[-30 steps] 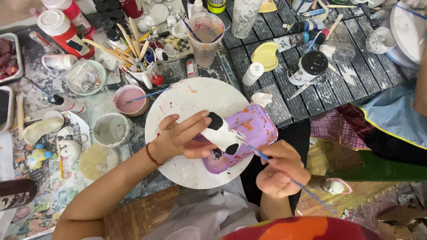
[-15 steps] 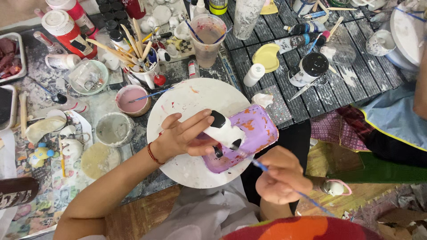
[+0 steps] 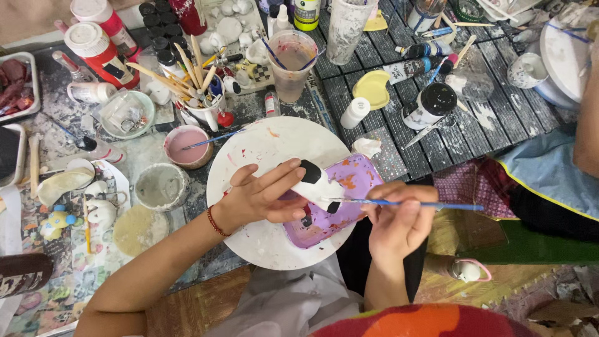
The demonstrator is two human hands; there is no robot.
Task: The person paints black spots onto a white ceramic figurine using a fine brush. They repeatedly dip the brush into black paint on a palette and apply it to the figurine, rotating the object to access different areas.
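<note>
My left hand (image 3: 262,196) grips a small white clay figure with black patches (image 3: 317,185), held over a purple paint tray (image 3: 340,206). The tray lies on a round white turntable (image 3: 262,146). My right hand (image 3: 399,218) pinches a thin blue-handled brush (image 3: 412,203), lying level, with its tip against the figure's lower side. A red bead bracelet circles my left wrist.
A pink paint bowl (image 3: 186,145) with a brush in it and a grey cup (image 3: 161,185) stand left of the turntable. Behind are a cup of wooden tools (image 3: 199,103), a cloudy water cup (image 3: 292,62), paint bottles and a black jar (image 3: 430,105). Another person's arm (image 3: 586,125) is at right.
My right hand rose and swung the brush from a downward slant to level, bringing its tip onto the figure. My left hand turned the figure slightly.
</note>
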